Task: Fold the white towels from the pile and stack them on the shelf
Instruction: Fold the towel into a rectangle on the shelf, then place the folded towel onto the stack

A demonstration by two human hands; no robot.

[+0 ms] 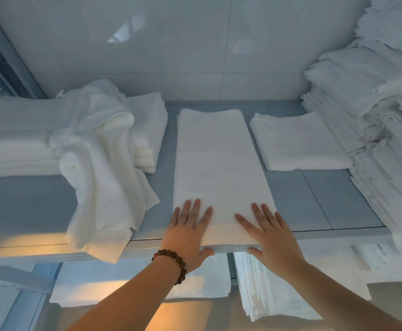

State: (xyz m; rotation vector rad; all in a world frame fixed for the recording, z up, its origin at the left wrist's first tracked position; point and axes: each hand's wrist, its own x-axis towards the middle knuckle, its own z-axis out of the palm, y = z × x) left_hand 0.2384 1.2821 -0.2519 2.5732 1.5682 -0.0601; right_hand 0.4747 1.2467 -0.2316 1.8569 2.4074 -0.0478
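Reaching forward, we have both forearms stretched toward the shelf (314,199), wrists nearly straight and palms facing down; the left hand (188,232), with a beaded bracelet (171,261) at its wrist, lies on the near left part of the folded towel (216,163); the right hand (272,235) lies on its near right part.

That towel is white, smooth and folded into a long narrow strip; it runs down the middle of the shelf from the front edge almost to the back edge, with layered folds showing at its front.

Neither hand is clenched; on both, the fingers are straight and spread flat on the cloth, pressing rather than grasping, while each thumb drops over the towel's front edge at the shelf's front edge.

Left of the strip, the loose pile (99,163) of crumpled white towels drapes over the front edge and leans on a folded stack (16,139) at the left end; toward the back right lies a smaller folded towel (298,142); a tall stack (386,139) fills the right end.
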